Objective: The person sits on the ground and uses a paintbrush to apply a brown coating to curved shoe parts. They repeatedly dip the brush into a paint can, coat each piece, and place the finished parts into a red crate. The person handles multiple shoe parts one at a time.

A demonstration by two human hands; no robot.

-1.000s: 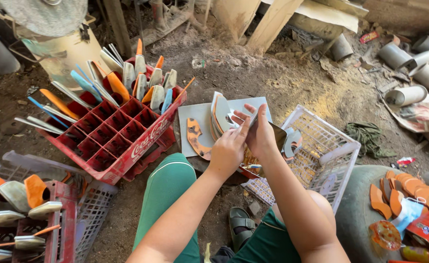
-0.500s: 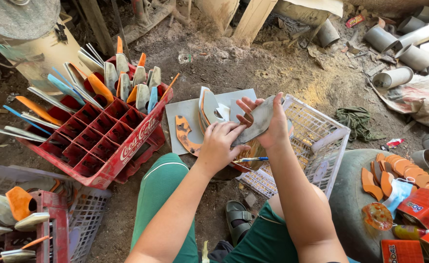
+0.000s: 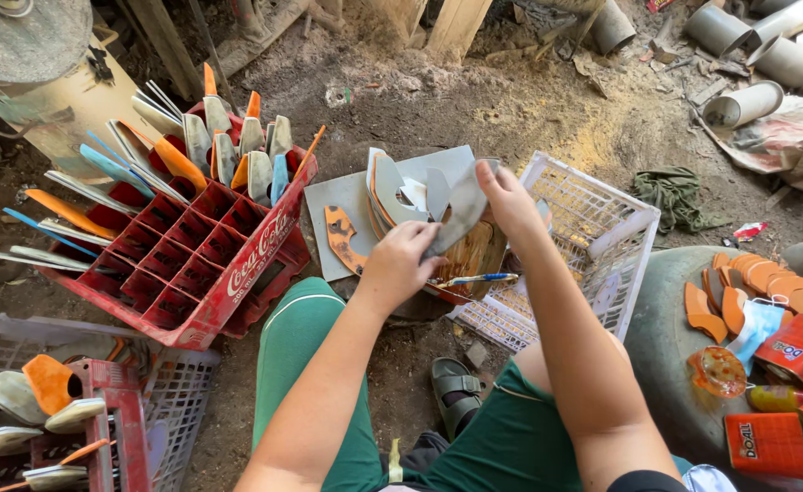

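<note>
My left hand [image 3: 400, 264] and right hand [image 3: 509, 202] pinch a flat grey curved sole piece [image 3: 456, 214] above the grey board [image 3: 351, 196]. Its lower end is hidden by my fingers. Beside it, the red crate [image 3: 210, 264] holds thin, smooth cut-outs.

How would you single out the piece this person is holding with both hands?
Start at the red bottle crate; right of it lies a grey board stacked with cut pieces. Above that board, the left hand and right hand grip a long grey curved piece, the only one lifted.
</note>
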